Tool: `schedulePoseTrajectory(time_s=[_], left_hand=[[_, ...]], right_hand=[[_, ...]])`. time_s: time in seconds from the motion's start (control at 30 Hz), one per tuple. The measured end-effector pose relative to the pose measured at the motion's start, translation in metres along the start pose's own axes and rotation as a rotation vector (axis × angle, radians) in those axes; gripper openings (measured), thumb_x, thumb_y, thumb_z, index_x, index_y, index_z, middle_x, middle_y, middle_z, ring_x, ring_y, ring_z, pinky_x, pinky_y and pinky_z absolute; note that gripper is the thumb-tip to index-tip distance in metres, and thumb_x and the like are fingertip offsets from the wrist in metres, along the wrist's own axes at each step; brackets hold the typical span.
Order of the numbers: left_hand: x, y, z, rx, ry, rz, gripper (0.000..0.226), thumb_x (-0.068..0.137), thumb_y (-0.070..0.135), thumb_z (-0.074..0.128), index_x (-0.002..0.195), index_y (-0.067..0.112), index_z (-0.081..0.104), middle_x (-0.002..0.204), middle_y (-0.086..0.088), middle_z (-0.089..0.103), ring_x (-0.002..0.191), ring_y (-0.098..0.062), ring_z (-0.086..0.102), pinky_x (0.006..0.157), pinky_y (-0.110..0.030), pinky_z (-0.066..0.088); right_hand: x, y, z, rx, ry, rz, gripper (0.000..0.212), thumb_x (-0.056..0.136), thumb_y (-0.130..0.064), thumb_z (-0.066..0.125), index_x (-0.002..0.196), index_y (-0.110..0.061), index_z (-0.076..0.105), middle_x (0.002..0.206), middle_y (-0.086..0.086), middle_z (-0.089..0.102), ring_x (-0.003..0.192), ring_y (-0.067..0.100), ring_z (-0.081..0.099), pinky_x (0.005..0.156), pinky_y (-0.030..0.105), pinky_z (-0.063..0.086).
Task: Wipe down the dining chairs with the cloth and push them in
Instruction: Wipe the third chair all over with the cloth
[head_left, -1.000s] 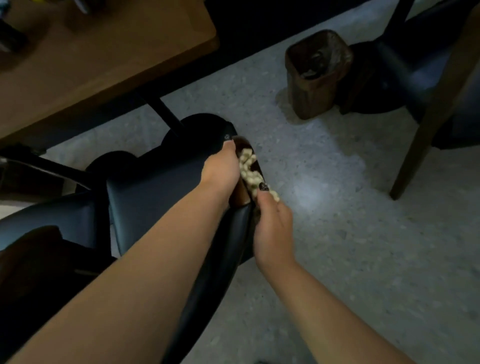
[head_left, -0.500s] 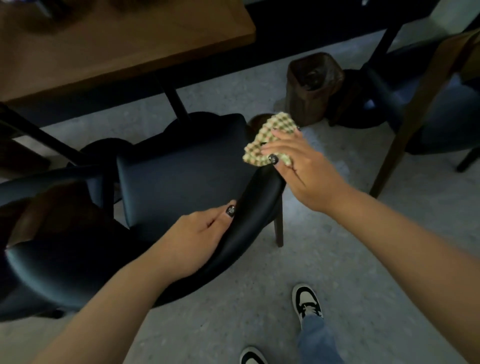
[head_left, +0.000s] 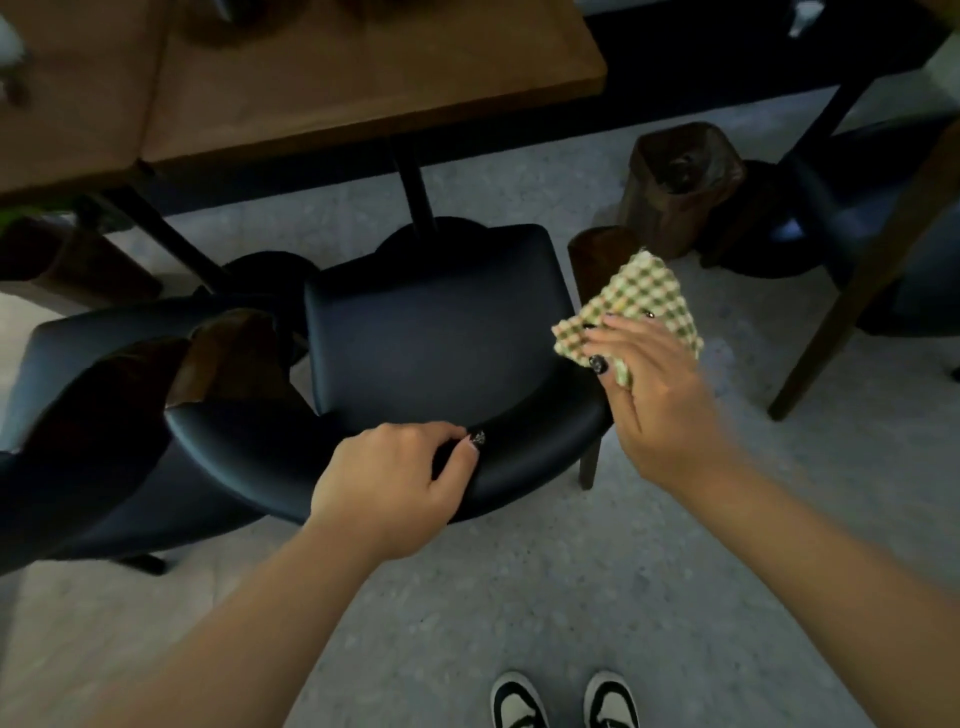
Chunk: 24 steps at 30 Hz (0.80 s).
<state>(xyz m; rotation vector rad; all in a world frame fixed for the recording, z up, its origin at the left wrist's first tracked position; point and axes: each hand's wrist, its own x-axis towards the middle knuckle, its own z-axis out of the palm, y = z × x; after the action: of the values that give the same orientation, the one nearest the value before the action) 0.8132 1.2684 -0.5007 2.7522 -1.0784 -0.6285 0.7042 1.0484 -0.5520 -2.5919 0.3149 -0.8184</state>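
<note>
Left hand (head_left: 387, 488) wrapped round the curved back of the black chair (head_left: 431, 332), likely to keep it from sliding. Right hand (head_left: 660, 395) pinching the checked cloth (head_left: 636, 301) at the right end of that back, ready to rub there. Chair pulled out from the table (head_left: 363, 78), not yet pushed in. More wiping probably first.

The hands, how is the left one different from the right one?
The left hand grips the chair's black backrest; the right hand holds the checked cloth. The left sits mid-backrest, while the right is at the backrest's right end. Both have dark painted nails.
</note>
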Motion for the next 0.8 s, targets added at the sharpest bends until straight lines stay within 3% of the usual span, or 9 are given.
schedulePoseTrajectory(time_s=[0.17,0.27,0.33,0.4,0.5,0.6,0.7,0.8], left_hand=[[-0.003,0.002,-0.003,-0.037,0.1,-0.049,0.03,0.097,0.045,0.038,0.088,0.029,0.062,0.07,0.004,0.061,0.067,-0.023,0.058,0.061,-0.033,0.046],[-0.005,0.003,-0.001,-0.06,0.141,-0.015,0.031,0.097,0.04,0.039,0.076,0.024,0.054,0.057,0.006,0.053,0.052,-0.019,0.051,0.055,-0.033,0.044],[-0.004,0.0,0.003,-0.07,0.179,0.0,0.032,0.097,0.038,0.04,0.071,0.022,0.051,0.054,0.006,0.048,0.05,-0.017,0.046,0.05,-0.031,0.033],[-0.004,-0.002,0.006,-0.079,0.228,0.012,0.032,0.096,0.035,0.042,0.068,0.021,0.047,0.052,0.007,0.042,0.047,-0.012,0.038,0.046,-0.029,0.021],[-0.006,-0.005,0.011,-0.107,0.368,0.065,0.032,0.09,0.035,0.041,0.062,0.021,0.046,0.047,0.01,0.035,0.041,-0.009,0.033,0.043,-0.025,0.015],[-0.008,-0.007,0.013,-0.183,0.459,0.115,0.034,0.086,0.037,0.038,0.065,0.018,0.057,0.05,0.01,0.046,0.043,-0.013,0.043,0.04,-0.023,0.025],[-0.01,-0.012,0.009,-0.321,0.444,0.141,0.029,0.091,0.03,0.043,0.078,0.016,0.065,0.054,0.006,0.054,0.046,-0.013,0.049,0.042,-0.028,0.039],[-0.008,-0.017,0.0,-0.474,0.332,0.042,0.024,0.099,0.026,0.043,0.099,0.016,0.065,0.063,0.002,0.061,0.054,-0.017,0.056,0.053,-0.036,0.049]], right_hand=[[-0.01,-0.02,0.0,-0.044,-0.047,-0.018,0.035,0.096,-0.017,0.044,0.118,0.0,0.064,0.123,0.011,0.064,0.121,0.025,0.055,0.111,0.04,0.033],[0.01,-0.003,-0.028,-0.039,-0.307,-0.153,0.05,0.091,-0.038,0.047,0.128,-0.007,0.06,0.131,0.007,0.059,0.122,0.022,0.054,0.109,0.032,0.029],[0.03,0.014,-0.041,-0.075,-0.465,-0.208,0.063,0.086,-0.049,0.047,0.133,-0.009,0.055,0.136,0.006,0.055,0.125,0.02,0.048,0.109,0.025,0.019],[0.039,0.022,-0.038,-0.096,-0.541,-0.233,0.06,0.087,-0.049,0.045,0.131,-0.01,0.058,0.133,0.006,0.058,0.128,0.02,0.047,0.11,0.028,0.017],[0.032,0.016,-0.022,-0.016,-0.485,-0.139,0.048,0.093,-0.039,0.039,0.123,-0.011,0.064,0.127,0.004,0.062,0.133,0.017,0.042,0.115,0.033,0.017],[0.018,0.005,-0.014,-0.003,-0.336,-0.037,0.046,0.095,-0.033,0.036,0.118,-0.009,0.067,0.122,0.009,0.064,0.123,0.023,0.052,0.111,0.041,0.031],[0.013,-0.011,-0.009,-0.036,-0.289,0.066,0.049,0.096,-0.035,0.033,0.115,-0.007,0.069,0.12,0.01,0.066,0.117,0.026,0.057,0.107,0.043,0.036],[0.006,-0.035,-0.002,-0.068,-0.202,0.169,0.05,0.097,-0.035,0.034,0.111,-0.004,0.07,0.115,0.012,0.067,0.113,0.028,0.058,0.105,0.043,0.038]])
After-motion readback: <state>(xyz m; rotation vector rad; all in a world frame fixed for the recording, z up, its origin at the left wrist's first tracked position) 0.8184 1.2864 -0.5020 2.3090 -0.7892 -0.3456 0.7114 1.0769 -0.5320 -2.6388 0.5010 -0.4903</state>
